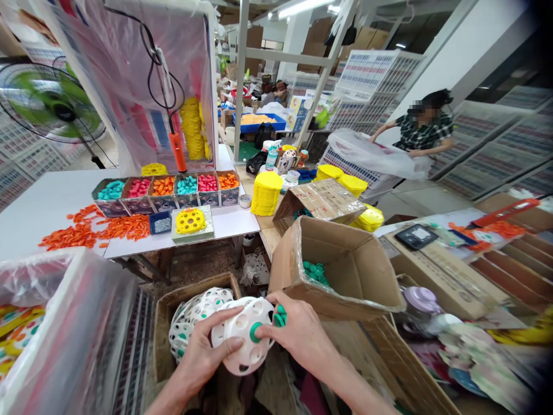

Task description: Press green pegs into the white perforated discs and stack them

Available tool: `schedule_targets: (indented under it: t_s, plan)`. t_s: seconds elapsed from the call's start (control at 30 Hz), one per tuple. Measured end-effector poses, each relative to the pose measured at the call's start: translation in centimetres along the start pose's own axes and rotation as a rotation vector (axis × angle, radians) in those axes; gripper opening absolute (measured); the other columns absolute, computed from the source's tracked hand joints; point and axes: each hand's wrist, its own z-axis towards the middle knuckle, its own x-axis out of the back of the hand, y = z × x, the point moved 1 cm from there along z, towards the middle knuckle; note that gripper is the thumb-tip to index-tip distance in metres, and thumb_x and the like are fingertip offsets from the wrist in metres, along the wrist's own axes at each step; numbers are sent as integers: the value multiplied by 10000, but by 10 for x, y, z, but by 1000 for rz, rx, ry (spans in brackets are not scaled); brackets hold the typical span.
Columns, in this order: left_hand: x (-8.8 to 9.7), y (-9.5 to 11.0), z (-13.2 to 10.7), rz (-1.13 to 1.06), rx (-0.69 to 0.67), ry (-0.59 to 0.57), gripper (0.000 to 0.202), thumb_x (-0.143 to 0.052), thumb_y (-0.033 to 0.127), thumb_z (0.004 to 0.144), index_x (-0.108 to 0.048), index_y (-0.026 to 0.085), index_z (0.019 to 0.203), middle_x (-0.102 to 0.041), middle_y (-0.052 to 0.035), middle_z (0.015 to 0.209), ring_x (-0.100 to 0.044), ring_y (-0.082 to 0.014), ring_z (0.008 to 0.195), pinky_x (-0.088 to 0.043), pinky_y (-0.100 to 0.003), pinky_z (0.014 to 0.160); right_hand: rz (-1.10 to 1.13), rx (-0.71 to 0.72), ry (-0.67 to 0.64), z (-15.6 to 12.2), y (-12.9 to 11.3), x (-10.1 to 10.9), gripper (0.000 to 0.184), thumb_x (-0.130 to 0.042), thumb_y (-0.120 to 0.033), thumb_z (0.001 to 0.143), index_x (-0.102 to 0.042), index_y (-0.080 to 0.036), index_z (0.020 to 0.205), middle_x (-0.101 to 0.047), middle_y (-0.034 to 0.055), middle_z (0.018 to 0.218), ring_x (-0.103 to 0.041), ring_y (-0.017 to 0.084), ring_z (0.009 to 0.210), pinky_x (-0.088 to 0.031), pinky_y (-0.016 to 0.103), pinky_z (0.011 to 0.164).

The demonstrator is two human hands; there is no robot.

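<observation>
My left hand (211,343) grips a white plastic disc (242,360) full of round holes, thumb on its face and fingers behind the rim. A green round cap (256,332) sits at the disc's centre, under the thumb of my right hand (298,328). The curled fingers of that hand hold several more green caps (280,316). Behind the disc, a cardboard box (162,346) contains white perforated pieces (196,314) with green spots. To the right, a tilted carton (363,271) holds loose green caps (316,273).
A white table (38,199) bears a sectioned tray (164,203) of coloured parts, orange pieces (125,227) and a yellow disc on a block (192,230). An orange screwdriver (177,151) hangs above. Yellow stacks (266,194) stand beyond the carton. A person (425,127) handles clear plastic at right.
</observation>
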Motion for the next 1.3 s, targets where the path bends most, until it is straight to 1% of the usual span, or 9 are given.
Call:
schedule_targets:
  t_s: [0.13, 0.33, 0.57, 0.7, 0.83, 0.93, 1.07, 1.13, 1.3]
  plan:
    - [-3, -5, -1, -29, 18, -3, 419, -791, 394, 704, -744, 269, 1101, -710, -63, 1241, -632, -324, 1149, -497, -403, 1009, -81, -14, 41, 3, 4, -8, 387, -813, -403, 634, -661, -246, 953, -730, 32, 787, -652, 255, 782, -354, 295, 658]
    - [0, -3, 3, -60, 29, 42, 457, -770, 400, 730, -707, 246, 1156, -706, -74, 1231, -648, -302, 1103, -524, -348, 944, 120, 38, -68, 9, 3, -4, 463, -818, -343, 609, -667, -297, 1045, -744, 0, 887, -655, 219, 822, -392, 276, 684]
    - [1, 4, 0, -91, 98, 32, 492, -776, 421, 717, -702, 245, 1170, -694, -80, 1255, -634, -317, 1119, -520, -366, 944, -16, -11, 1, 7, -1, -9, 520, -831, -362, 578, -663, -267, 1060, -734, 27, 850, -643, 249, 822, -389, 311, 705]
    - [5, -3, -5, -199, 159, 10, 497, -749, 473, 729, -701, 251, 1170, -692, -84, 1257, -642, -315, 1102, -530, -367, 911, 262, 24, -75, 9, 4, -11, 367, -804, -342, 607, -682, -214, 929, -695, -4, 755, -594, 170, 687, -405, 261, 617]
    - [18, -15, -8, -179, 151, 60, 445, -700, 488, 775, -707, 242, 1146, -680, -86, 1270, -628, -303, 1129, -506, -348, 921, 678, -71, -188, 11, 13, -22, 236, -685, -409, 761, -615, -189, 806, -557, -57, 522, -405, 80, 421, -276, 215, 419]
    - [37, -24, -12, -100, 131, 183, 450, -766, 453, 718, -717, 210, 1094, -713, -76, 1174, -649, -279, 1047, -511, -306, 856, 915, -113, -281, 12, 22, -32, 282, -725, -420, 748, -572, -184, 775, -513, -70, 481, -338, 49, 394, -180, 194, 394]
    - [66, -33, -23, -124, 161, 406, 527, -793, 478, 667, -698, 174, 1087, -736, -68, 1038, -671, -242, 875, -518, -275, 712, 1132, -188, -267, 18, 38, -44, 314, -754, -421, 742, -559, -178, 778, -448, -92, 475, -259, 16, 384, -93, 189, 395]
    - [72, -37, -26, -205, 199, 446, 570, -813, 475, 637, -681, 174, 1103, -740, -66, 983, -675, -219, 795, -516, -266, 663, 1191, -234, -267, 22, 39, -57, 330, -767, -423, 731, -554, -179, 791, -459, -91, 491, -249, 4, 372, -65, 186, 394]
    - [71, -47, -27, -389, 253, 356, 602, -846, 427, 608, -659, 170, 1119, -742, -67, 932, -664, -171, 650, -499, -240, 562, 1269, -299, -363, 36, 26, -107, 387, -782, -445, 691, -497, -184, 717, -483, -76, 518, -267, 0, 371, -89, 167, 380]
